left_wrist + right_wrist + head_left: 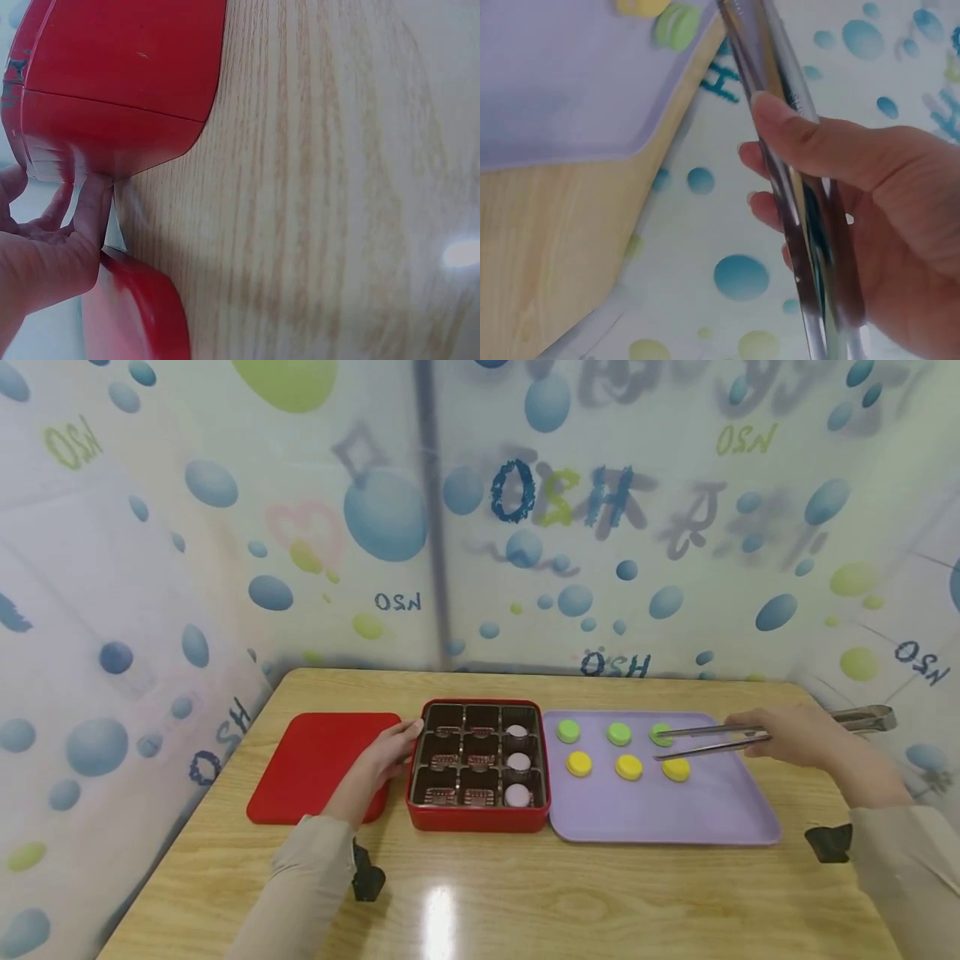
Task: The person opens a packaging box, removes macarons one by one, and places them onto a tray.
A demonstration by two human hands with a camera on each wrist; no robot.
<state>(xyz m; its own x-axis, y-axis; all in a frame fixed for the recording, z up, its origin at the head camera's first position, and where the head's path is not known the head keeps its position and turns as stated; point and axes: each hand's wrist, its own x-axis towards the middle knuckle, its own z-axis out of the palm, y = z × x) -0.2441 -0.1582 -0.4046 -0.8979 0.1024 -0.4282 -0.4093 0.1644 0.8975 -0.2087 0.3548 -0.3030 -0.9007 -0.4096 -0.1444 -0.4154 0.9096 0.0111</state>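
Note:
My right hand point(798, 739) holds metal tongs point(769, 90), with thumb and fingers wrapped round both arms. The tongs' spread tips hover by a green macaron point(662, 734) at the right of the lilac tray point(660, 818); whether they touch it, I cannot tell. My left hand point(386, 752) rests against the left side of a red box point(480, 818), thumb near the rim. In the left wrist view, its fingers point(90, 206) touch the box wall. Inside is a dark divided insert point(463, 742), with pale pink macarons point(517, 762) down its right column.
More green macarons point(618, 733) line the tray's back, with yellow macarons point(628, 767) in a row before them. A red lid point(315, 768) lies left of the box. Everything stands on a wooden table point(480, 893), backed by a patterned curtain point(480, 568).

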